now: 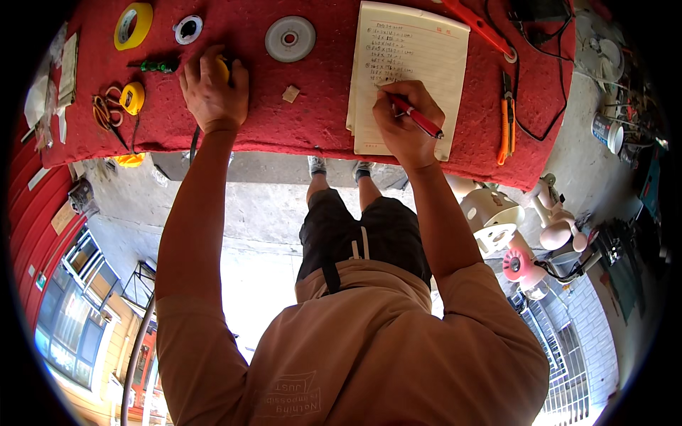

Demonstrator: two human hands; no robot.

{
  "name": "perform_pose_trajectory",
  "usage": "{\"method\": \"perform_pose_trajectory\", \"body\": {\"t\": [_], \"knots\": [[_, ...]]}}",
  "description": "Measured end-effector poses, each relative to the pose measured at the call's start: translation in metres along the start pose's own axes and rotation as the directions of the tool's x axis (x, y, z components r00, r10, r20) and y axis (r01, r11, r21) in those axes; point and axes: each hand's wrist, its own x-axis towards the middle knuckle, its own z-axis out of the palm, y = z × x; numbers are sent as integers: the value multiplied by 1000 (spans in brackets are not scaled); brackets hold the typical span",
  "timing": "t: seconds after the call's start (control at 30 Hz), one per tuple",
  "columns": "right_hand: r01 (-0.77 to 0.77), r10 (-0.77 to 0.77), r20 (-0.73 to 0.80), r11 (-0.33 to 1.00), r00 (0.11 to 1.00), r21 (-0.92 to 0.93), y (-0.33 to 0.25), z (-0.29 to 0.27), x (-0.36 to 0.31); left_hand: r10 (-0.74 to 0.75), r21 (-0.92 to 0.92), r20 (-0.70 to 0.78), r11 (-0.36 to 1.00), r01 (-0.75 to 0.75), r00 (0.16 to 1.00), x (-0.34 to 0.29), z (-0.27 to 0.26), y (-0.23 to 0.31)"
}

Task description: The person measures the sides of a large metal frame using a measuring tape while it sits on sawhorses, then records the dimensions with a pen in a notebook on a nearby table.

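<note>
The right hand [403,122] holds a red pen [415,117] in a writing grip, fingers closed around the barrel, tip resting on the notepad [419,53]. The notepad lies flat on the red felt table [312,121], just inside the near edge, angled slightly so its lines suit the writing hand; the heel of the hand rests on the lower part of the page, which probably keeps the sheet from shifting. The left hand [213,89] lies palm down on the felt, well apart from the notepad, fingers curled over a yellow object [224,67] that is mostly hidden; whether it grips it or merely covers it cannot be told. A dark cord [194,142] drops from under this hand over the table edge. Near the left hand lie a green-handled screwdriver [160,65], a yellow tape measure [132,96] and a yellow tape roll [133,25]. A grey disc [290,38] and a small tan block [290,93] lie between the hands. Orange pliers [506,117] lie to the right of the notepad, close to a black cable [540,106].
</note>
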Motion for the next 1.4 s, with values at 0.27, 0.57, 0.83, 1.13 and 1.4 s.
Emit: {"method": "perform_pose_trajectory", "body": {"t": [0.27,0.57,0.83,1.13,1.4], "knots": [[26,-27,-24,1000,999,-13,0,1,1,19,0,1,1000,-19,1000,1,0,-1],[52,-52,-6,998,999,-22,1,0,2,17,3,-1,1000,-17,1000,0,0,-2],[-21,21,-7,1000,1000,-14,3,0,0,19,-1,3,1000,-19,1000,0,-1,-1],[33,-33,-7,999,999,14,7,4,0,20,10,0,1000,-20,1000,-1,1,-2],[-24,25,-7,999,1000,46,8,3,-2,94,1,-66,996,-94,993,2,3,-6]]}}
